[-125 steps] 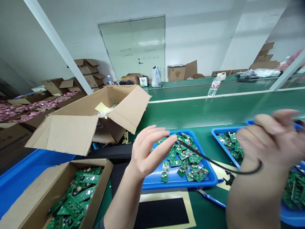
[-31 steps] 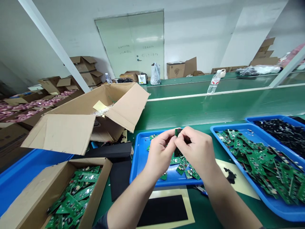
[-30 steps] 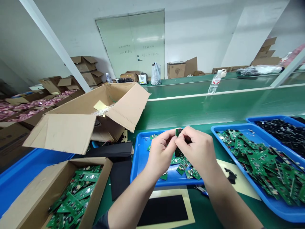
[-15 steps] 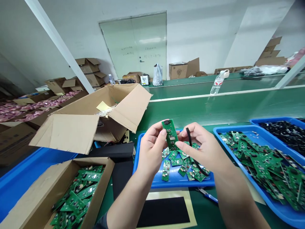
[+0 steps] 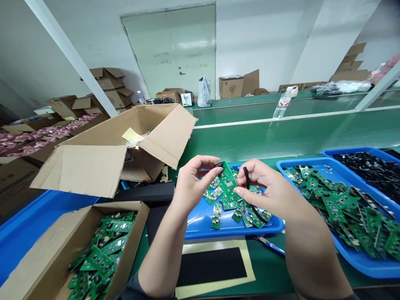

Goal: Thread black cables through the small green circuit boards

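Note:
My left hand (image 5: 196, 179) pinches a green circuit board (image 5: 227, 181) between thumb and fingers, near a black oval part at its upper end. The board is tilted above a blue tray (image 5: 200, 232) with several loose circuit boards (image 5: 216, 216) in it. On the other side, my right hand (image 5: 267, 183) is closed on a thin black strip (image 5: 246, 176) that hangs down past the palm over the tray. Its thumb and fingertips also meet the board's right edge.
Right of me, one blue tray (image 5: 346, 260) holds piled circuit boards; another (image 5: 328, 153) holds small black parts. A cardboard box (image 5: 142, 212) of boards stands at left, below a large open carton (image 5: 90, 166). A blue-handled tool (image 5: 271, 245) lies near black sheet material (image 5: 212, 266).
The board has tilted further, its lower end swinging right. My left fingers have shifted to its black part at the upper end. The strip stays in my right hand; the view has shifted slightly.

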`<act>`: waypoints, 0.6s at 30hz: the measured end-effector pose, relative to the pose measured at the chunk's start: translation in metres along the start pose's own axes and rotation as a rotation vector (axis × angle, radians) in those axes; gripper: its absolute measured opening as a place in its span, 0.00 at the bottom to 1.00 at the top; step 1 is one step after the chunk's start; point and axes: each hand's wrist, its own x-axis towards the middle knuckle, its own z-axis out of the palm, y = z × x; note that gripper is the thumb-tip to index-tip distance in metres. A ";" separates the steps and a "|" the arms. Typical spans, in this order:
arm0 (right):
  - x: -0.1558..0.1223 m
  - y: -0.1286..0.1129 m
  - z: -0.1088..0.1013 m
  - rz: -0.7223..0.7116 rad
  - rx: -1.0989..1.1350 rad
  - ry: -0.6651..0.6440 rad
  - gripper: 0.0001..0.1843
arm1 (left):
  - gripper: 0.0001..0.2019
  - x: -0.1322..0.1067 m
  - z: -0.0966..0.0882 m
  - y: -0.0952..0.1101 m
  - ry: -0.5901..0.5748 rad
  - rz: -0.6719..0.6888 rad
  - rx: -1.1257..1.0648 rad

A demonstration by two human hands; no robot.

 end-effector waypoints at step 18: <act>-0.047 0.086 -0.083 0.205 -0.253 0.384 0.09 | 0.17 -0.002 0.002 -0.005 -0.111 0.110 0.282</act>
